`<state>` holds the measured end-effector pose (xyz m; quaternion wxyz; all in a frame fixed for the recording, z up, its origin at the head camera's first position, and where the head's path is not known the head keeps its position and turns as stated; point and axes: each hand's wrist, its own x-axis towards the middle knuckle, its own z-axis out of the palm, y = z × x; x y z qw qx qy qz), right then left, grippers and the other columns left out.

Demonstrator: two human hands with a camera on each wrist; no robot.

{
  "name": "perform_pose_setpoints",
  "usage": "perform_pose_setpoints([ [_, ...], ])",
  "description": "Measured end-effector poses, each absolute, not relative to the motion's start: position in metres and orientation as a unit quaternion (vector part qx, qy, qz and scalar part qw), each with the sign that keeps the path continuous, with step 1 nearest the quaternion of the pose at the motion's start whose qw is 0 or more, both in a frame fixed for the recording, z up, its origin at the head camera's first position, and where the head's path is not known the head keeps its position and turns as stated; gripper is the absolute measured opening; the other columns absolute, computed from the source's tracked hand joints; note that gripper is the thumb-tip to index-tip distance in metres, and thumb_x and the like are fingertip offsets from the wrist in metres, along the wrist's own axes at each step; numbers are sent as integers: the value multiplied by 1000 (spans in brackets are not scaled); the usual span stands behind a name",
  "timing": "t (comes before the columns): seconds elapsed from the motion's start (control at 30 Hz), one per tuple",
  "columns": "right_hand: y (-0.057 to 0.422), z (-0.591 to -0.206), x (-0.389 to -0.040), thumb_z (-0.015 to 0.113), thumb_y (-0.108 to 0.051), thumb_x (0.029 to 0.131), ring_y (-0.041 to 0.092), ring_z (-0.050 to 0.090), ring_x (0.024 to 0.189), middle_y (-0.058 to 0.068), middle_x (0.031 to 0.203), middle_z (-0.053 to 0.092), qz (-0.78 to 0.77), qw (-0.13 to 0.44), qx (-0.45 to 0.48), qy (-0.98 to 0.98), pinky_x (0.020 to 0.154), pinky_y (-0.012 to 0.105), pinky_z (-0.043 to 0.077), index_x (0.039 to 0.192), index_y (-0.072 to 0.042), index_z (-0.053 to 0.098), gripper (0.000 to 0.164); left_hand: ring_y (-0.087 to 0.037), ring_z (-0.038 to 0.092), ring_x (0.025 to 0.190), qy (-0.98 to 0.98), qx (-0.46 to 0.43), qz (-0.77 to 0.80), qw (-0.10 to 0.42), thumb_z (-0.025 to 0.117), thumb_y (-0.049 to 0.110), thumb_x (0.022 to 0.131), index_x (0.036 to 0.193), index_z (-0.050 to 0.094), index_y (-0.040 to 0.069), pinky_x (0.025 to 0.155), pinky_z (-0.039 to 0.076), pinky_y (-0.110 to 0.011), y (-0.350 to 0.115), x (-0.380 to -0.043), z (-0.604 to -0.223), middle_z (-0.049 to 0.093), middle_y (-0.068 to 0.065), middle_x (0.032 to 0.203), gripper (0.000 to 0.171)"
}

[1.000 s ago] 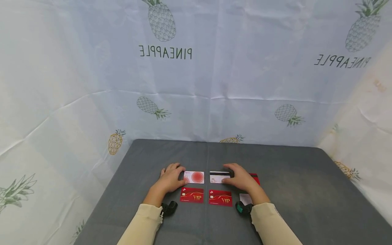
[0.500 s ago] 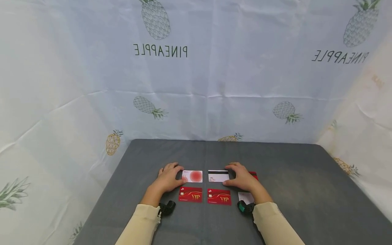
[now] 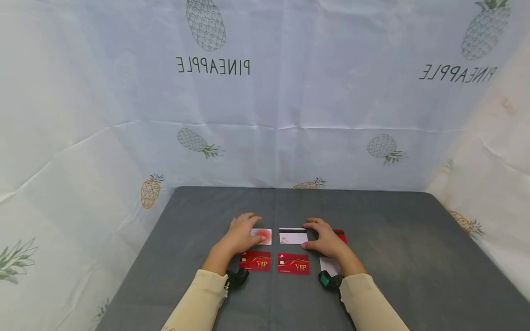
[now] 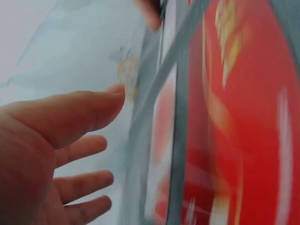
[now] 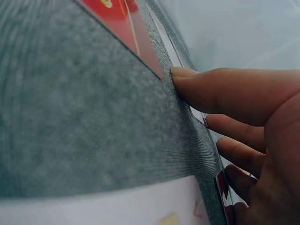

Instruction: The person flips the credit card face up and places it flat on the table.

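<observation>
My left hand hovers over the left end of a white card with red circles, thumb and fingers spread; the left wrist view shows nothing between them. To its right lies a white card with a black stripe. At that card's right end is my right hand, its thumb by the near corner and a fingertip by the far one. In the right wrist view the thumb appears at the card's edge, without a visible grip. Two red VIP cards lie in the nearer row.
Partly behind my right hand is a red card with a dark stripe. A whitish card lies near the right wrist, partly covered. The dark grey table meets a pineapple-print curtain at its back edge.
My left hand has shifted right from beside the white card with red circles to over its left part. My right thumb has drawn back off the striped card to its edge. The cards stay put.
</observation>
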<state>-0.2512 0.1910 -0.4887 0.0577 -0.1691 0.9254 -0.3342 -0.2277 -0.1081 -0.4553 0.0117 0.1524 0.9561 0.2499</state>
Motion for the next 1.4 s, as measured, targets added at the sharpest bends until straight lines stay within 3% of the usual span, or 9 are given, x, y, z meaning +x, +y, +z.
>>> perform_pose_setpoints([
  [0.3, 189, -493, -249, 80, -25, 80, 42, 33, 140, 17, 149, 42, -345, 50, -154, 925, 112, 62, 28, 126, -9, 63, 52, -37, 23, 148, 959, 169, 226, 23, 73, 38, 87, 147, 46, 17, 115, 19, -64, -62, -227, -459, 35, -15, 156, 69],
  [0.67, 183, -493, -247, 85, -17, 73, 40, 38, 137, 16, 143, 50, -389, 25, -144, 909, 113, 59, 27, 114, -10, 65, 46, -41, 19, 149, 963, 147, 219, 56, 71, 38, 89, 140, 53, 24, 115, 19, -64, -50, -229, -472, 31, -15, 158, 56],
  [0.83, 182, -491, -245, 87, -16, 70, 40, 42, 135, 14, 128, 62, -371, -9, -153, 916, 117, 63, 11, 109, -11, 66, 45, -43, 20, 147, 959, 147, 236, 45, 73, 37, 88, 135, 55, 24, 114, 19, -66, -48, -229, -472, 34, -17, 155, 52],
  [1.0, 180, -487, -243, 87, -14, 71, 28, 57, 109, 5, 104, 64, -358, -12, -183, 916, 117, 62, 4, 122, -8, 62, 57, -43, 19, 147, 963, 140, 229, 30, 74, 37, 86, 133, 56, 24, 113, 18, -68, -45, -229, -470, 36, -16, 154, 51],
  [1.1, 180, -487, -243, 84, -12, 72, 24, 54, 105, 2, 100, 61, -341, -16, -201, 918, 118, 62, 6, 132, -6, 58, 66, -44, 20, 147, 966, 141, 218, 20, 75, 38, 85, 132, 57, 24, 112, 19, -68, -45, -228, -469, 39, -16, 152, 51],
  [1.2, 179, -488, -242, 81, -12, 72, 25, 53, 105, 3, 102, 62, -323, -31, -213, 922, 116, 62, 13, 131, -6, 61, 63, -43, 22, 147, 966, 147, 212, 15, 75, 38, 85, 131, 58, 23, 111, 19, -70, -46, -228, -470, 40, -15, 151, 51],
  [1.4, 178, -488, -238, 84, -16, 73, 24, 49, 111, -2, 107, 63, -341, -31, -190, 920, 103, 52, 41, 125, -13, 66, 55, -38, 24, 146, 959, 163, 233, -1, 79, 40, 82, 134, 57, 23, 109, 18, -72, -50, -228, -473, 40, -11, 152, 59],
])
